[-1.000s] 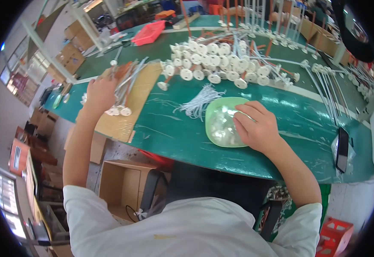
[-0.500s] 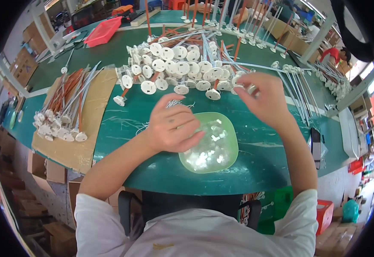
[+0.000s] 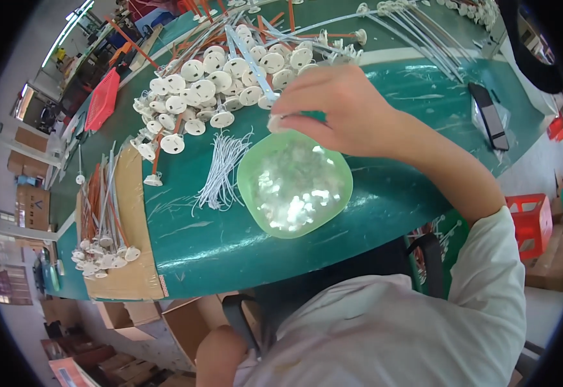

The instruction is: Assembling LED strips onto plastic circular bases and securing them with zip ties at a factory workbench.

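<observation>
My right hand is above the far rim of a pale green bowl, thumb and fingers pinched together. Something small and whitish shows at the fingertips, too blurred to name. Small shiny white pieces lie in the bowl. Just beyond the hand, a grey-blue strip slants down toward the fingers; whether they touch it, I cannot tell. White round discs on orange and grey strips are heaped behind the bowl. Part of my left arm shows at the lower edge, but its hand is out of view.
A bundle of thin white cords lies left of the bowl. Further left, more strips with discs rest on cardboard. A black phone-like slab lies at the right. A red tray stands far left.
The view has turned and shifted. My left hand has left the picture, uncovering the white cords. My right hand has moved left, from the heap's right side to above the bowl's far rim.
</observation>
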Demonstrator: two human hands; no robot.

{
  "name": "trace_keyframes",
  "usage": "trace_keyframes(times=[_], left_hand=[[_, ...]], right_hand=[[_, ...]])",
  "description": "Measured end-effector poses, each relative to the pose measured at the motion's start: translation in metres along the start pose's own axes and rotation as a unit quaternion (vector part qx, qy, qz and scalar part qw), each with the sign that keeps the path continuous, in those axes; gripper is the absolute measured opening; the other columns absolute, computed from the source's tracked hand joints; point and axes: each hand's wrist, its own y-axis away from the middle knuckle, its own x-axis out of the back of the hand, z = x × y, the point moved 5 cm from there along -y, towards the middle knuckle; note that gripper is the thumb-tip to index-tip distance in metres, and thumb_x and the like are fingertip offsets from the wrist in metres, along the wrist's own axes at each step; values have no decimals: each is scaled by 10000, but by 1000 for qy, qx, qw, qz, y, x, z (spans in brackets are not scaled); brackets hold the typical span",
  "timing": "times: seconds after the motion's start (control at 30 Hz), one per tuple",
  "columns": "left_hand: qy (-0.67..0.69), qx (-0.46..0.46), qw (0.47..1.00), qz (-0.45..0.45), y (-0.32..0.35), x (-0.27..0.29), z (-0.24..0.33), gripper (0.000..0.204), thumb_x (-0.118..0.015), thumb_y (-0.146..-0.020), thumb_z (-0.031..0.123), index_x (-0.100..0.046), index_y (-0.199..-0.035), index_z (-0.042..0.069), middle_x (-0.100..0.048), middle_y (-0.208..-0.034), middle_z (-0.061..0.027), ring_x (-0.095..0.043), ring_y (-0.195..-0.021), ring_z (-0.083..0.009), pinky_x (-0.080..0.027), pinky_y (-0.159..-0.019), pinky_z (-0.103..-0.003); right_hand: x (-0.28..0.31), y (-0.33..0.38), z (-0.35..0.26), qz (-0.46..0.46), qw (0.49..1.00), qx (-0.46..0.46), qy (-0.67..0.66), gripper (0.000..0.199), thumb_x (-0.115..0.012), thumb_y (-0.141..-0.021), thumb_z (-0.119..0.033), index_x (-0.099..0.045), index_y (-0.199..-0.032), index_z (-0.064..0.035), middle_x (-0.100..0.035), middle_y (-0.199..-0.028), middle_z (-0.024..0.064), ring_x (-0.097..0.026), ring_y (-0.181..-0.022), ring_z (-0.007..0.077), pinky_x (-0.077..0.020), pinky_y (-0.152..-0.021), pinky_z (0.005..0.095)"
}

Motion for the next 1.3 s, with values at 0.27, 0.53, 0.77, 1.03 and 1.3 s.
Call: trace_keyframes(times=[0.27,0.53,0.77,1.03,1.3], left_hand=[[178,-52,980,-67,8,-1,-36,274,-615,-862,79,-681,-1127,59,-664,-1136,4,-597,-1087,-195,-501,-889,-384],[160,-54,985,-34,19,2,-58,295,-607,-854,-28,-706,-1107,87,-664,-1168,-38,-583,-1112,-181,-442,-967,-430],[-197,655,730,5,96,70,-207,294,-570,-921,113,-561,-1171,-42,-635,-1110,-161,-597,-955,-186,-496,-859,-335],[150,648,742,86,148,58,-241,586,-645,-865,-54,-417,-1404,-70,-597,-1269,-203,-580,-1201,-257,-471,-1013,-383],[136,633,759,58,164,76,-233,548,-717,-804,-81,-523,-1316,-73,-656,-1178,-189,-642,-1121,-265,-518,-969,-393]], right_hand=[[-1,38,-28,53,997,-25,-42,170,-727,-788,-26,-705,-956,-33,-703,-890,99,-676,-816,291,-551,-870,410],[-1,44,-33,157,986,17,-51,196,-735,-722,-12,-701,-913,-38,-703,-860,90,-678,-761,271,-564,-884,424],[7,46,-54,226,966,113,-50,223,-740,-665,-5,-701,-884,-15,-686,-830,90,-663,-724,239,-582,-838,434],[11,47,-63,199,955,222,-8,154,-714,-731,-9,-680,-875,33,-672,-892,135,-639,-735,258,-591,-780,434],[-10,53,-54,151,969,190,35,279,-844,-646,-56,-653,-844,-13,-648,-842,92,-631,-710,251,-556,-573,332]])
